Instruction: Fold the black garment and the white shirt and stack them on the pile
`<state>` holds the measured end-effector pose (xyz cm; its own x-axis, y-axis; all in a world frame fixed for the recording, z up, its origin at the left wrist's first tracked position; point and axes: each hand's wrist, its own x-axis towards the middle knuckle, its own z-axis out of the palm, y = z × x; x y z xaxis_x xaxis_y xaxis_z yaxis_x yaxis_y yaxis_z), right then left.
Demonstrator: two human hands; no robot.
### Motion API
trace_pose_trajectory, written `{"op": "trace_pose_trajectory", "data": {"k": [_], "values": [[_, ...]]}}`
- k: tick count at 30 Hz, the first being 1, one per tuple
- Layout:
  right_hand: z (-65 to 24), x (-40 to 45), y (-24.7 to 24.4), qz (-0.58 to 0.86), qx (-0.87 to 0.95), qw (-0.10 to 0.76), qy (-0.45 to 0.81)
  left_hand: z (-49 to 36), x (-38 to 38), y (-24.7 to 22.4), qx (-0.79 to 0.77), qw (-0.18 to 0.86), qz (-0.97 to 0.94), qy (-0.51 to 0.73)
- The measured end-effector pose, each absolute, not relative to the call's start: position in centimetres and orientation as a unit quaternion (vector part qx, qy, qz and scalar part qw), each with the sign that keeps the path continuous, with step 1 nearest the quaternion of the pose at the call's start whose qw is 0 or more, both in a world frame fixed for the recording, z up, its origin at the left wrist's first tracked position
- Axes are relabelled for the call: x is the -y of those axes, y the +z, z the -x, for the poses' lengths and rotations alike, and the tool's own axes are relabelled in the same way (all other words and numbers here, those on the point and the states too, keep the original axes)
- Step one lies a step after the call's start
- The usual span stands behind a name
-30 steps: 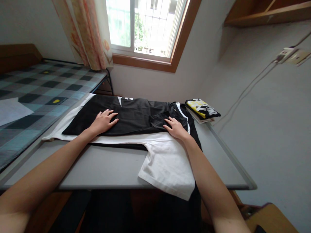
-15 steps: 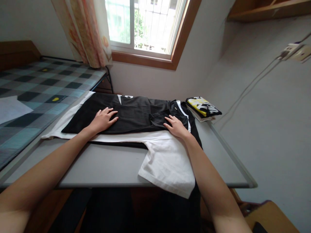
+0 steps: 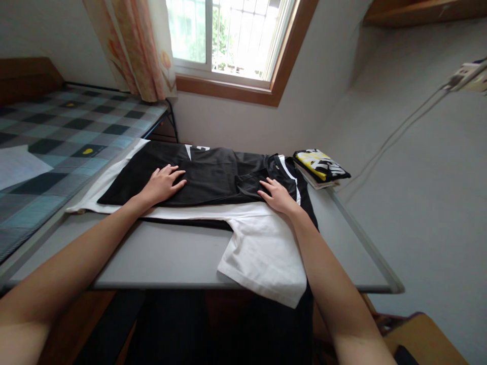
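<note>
A black T-shirt (image 3: 213,175) with a white print and a white stripe by its collar lies with one side folded over on itself. Beneath it is a white T-shirt (image 3: 266,248), whose sleeve hangs past the table's front edge. More black cloth shows under the white one. My left hand (image 3: 162,183) rests flat on the black T-shirt toward its hem, fingers spread. Near the collar, my right hand (image 3: 278,195) lies on the folded black sleeve with its fingers apart. Neither hand grips anything.
The clothes lie on a grey table (image 3: 163,253). At its far right is a small stack of folded clothes (image 3: 321,167), yellow, black and white on top. A checked bed (image 3: 76,121) with white paper (image 3: 21,166) adjoins the left. A cable (image 3: 395,137) hangs along the right wall.
Both hands stay in the same places on the black T-shirt. The whole view has shifted slightly; the clothes have not visibly moved on the table.
</note>
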<state>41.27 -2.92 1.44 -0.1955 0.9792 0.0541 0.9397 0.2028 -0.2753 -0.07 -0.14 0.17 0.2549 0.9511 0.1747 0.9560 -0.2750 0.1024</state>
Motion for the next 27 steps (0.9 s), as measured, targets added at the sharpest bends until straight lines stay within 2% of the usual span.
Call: {"op": "trace_pose_trajectory", "data": {"k": [27], "values": [[-41.61, 2.59, 0.84, 0.615, 0.775, 0.118, 0.085, 0.09, 0.17, 0.21, 0.607, 0.008, 0.789, -0.101]]}}
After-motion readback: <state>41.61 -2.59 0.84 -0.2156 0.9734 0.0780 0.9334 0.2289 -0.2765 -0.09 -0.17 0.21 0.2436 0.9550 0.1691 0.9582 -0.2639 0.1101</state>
